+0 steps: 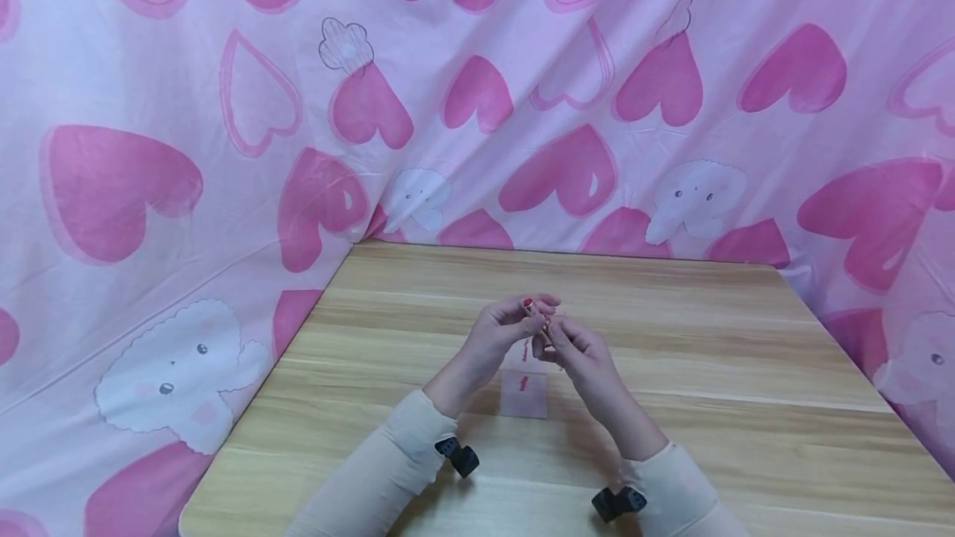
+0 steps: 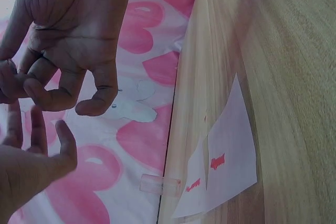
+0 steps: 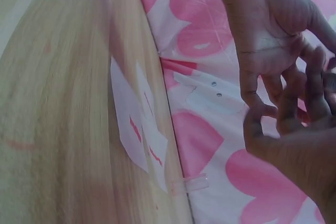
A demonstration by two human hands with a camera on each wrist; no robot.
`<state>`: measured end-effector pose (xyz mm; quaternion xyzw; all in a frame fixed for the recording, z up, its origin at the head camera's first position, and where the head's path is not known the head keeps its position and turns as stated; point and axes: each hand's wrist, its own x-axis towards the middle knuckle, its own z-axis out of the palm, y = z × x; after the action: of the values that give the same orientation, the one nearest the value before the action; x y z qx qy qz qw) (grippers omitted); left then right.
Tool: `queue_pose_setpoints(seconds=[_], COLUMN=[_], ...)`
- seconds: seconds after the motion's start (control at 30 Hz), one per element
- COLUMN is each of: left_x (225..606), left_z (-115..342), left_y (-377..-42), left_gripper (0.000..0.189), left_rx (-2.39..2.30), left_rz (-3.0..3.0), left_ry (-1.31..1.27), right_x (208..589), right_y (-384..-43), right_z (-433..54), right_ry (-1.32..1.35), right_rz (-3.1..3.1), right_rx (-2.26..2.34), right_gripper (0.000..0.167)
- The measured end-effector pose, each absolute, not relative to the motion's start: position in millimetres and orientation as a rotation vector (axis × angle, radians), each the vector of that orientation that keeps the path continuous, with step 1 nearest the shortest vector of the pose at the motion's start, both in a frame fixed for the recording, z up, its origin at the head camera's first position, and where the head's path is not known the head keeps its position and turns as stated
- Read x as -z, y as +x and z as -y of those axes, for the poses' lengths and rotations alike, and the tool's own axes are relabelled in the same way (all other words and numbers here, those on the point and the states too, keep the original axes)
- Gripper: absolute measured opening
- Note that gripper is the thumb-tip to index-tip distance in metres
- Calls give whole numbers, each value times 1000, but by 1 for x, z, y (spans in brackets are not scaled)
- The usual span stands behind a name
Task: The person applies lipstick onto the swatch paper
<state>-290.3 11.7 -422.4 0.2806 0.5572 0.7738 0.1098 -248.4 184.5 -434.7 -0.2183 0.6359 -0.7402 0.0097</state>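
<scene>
A small slim stick with a red end (image 1: 528, 303) is held above the table, in front of the body. My left hand (image 1: 488, 338) pinches it between thumb and fingers, the red end showing above the thumb. My right hand (image 1: 589, 359) meets it from the other side, thumb and fingertips pinching its lower part. Both wrist views show the palms and curled fingers, with the stick mostly hidden by them. Beneath the hands lies a pale pink paper sheet (image 1: 524, 406) with a red mark; a whiter sheet (image 3: 157, 153) with red marks lies against it.
A clear rectangular piece (image 2: 152, 184) shows by the far table edge in both wrist views. The wooden table (image 1: 388, 338) is bounded at the back and sides by a pink heart-patterned cloth (image 1: 552, 40). Black wrist cameras (image 1: 618, 504) sit on both sleeves.
</scene>
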Motion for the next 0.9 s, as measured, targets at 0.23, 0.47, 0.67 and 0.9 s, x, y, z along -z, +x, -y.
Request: queue_pose_setpoints(seconds=[0.23, 0.47, 0.67, 0.9], left_x=[426, 425, 424, 427], left_z=[-9, -8, -7, -5], left_y=[-292, -290, -289, -288], left_gripper=[15, 21, 21, 22], left_rx=[-2211, -2157, -2130, -2146], left_rz=[-1501, -1444, -1457, -1503], left_ry=[1004, 1089, 1105, 1046], right_x=[435, 435, 432, 432], right_y=[-248, -249, -249, -247], right_z=[-191, -196, -197, -195], right_ry=[-827, -904, -932, -880], right_rz=[-1522, -1329, -1321, -1470], right_rx=[2266, 2214, 2189, 2210], right_gripper=[30, 38, 39, 33])
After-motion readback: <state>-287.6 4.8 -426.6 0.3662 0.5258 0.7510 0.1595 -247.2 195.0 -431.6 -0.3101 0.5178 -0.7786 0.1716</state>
